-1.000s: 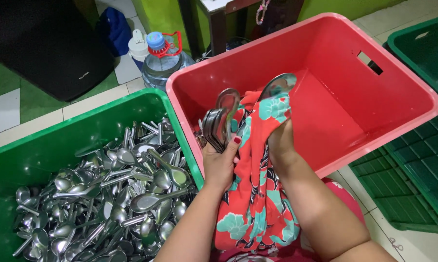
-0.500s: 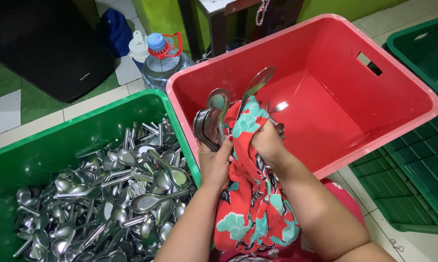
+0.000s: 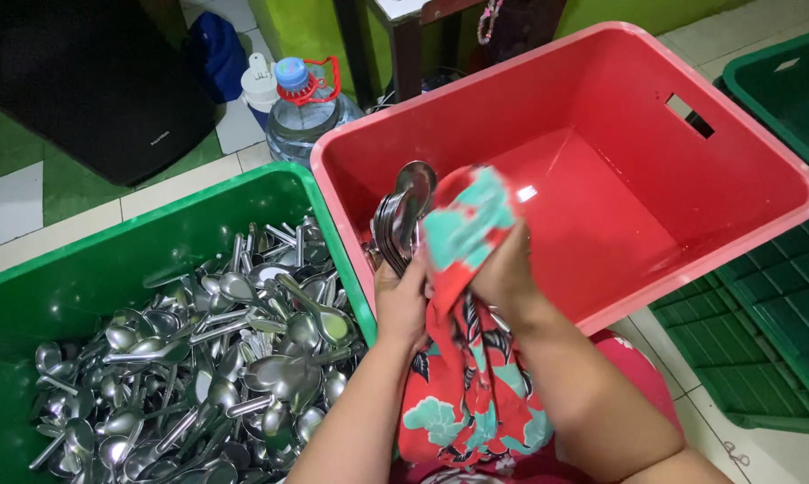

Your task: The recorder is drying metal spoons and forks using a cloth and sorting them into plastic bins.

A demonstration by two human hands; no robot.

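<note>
At the far left a green plastic crate (image 3: 90, 278) sits on the tiled floor, holding a loose heap of shiny metal spoons (image 3: 207, 358) that lie across one another. Behind it, a clear water bottle with a blue cap (image 3: 304, 112) stands beside a black box (image 3: 90, 81). Just right of the green crate, over the near wall of the empty red plastic crate (image 3: 601, 161), the left hand (image 3: 400, 300) has its grip clamped on a bunch of metal spoons (image 3: 402, 215), bowls stacked and pointing up. Touching that bunch, the right hand (image 3: 503, 273) has its grip closed on a red cloth with teal flowers (image 3: 462, 233), which is wrapped against the spoons and hangs down between the forearms. At the far right stands a dark green slatted crate (image 3: 763, 314).
</note>
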